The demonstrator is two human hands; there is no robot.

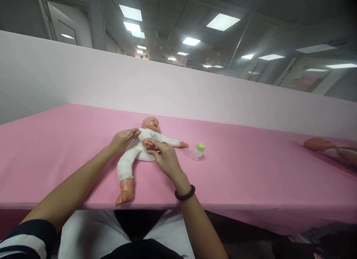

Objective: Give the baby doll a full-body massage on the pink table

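A baby doll (129, 159) with a soft white body lies face up on the pink-covered table, its head pointing away from me. My left hand (122, 141) is closed on the doll's small hand (137, 133) beside its chest. With my right hand (167, 158) I grip the doll's foot (148, 143), the leg bent so that the foot is raised over the belly. The doll's other arm (170, 141) stretches out to the right, and its other leg (125, 190) reaches toward the front edge. My fingers partly hide the gripped hand and foot.
A small clear bottle with a green cap (199, 152) stands right of the doll. Another doll (329, 147) lies at the far right of the pink table (251, 173). Behind rises a low white wall (156, 86), with glass above it.
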